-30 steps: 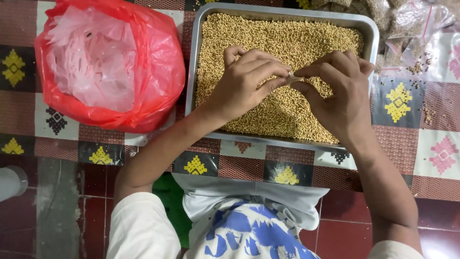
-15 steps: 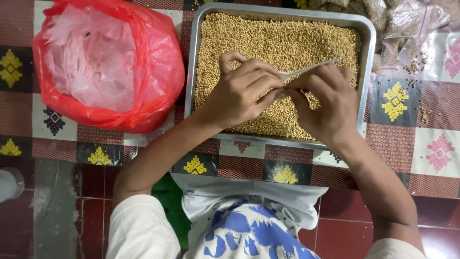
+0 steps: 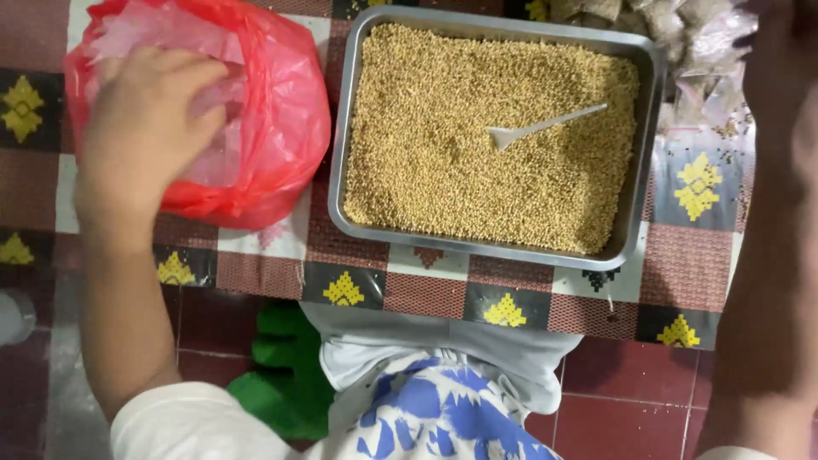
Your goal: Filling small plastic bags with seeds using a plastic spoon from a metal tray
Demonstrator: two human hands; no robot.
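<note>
The left hand [image 3: 141,128] rests, fingers loosely curled, at the mouth of the red bag [image 3: 273,111], gripping nothing visibly. The right hand [image 3: 780,77] is blurred; its grip cannot be told. A spoon [image 3: 545,128] lies on the grain in the tray [image 3: 341,170], just right of the bag.

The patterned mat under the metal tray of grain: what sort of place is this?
Probably a home floor used for packing food by hand. A chequered mat lies on dark red floor tiles, bearing a rectangular steel tray of golden grain and a red plastic bag.
</note>
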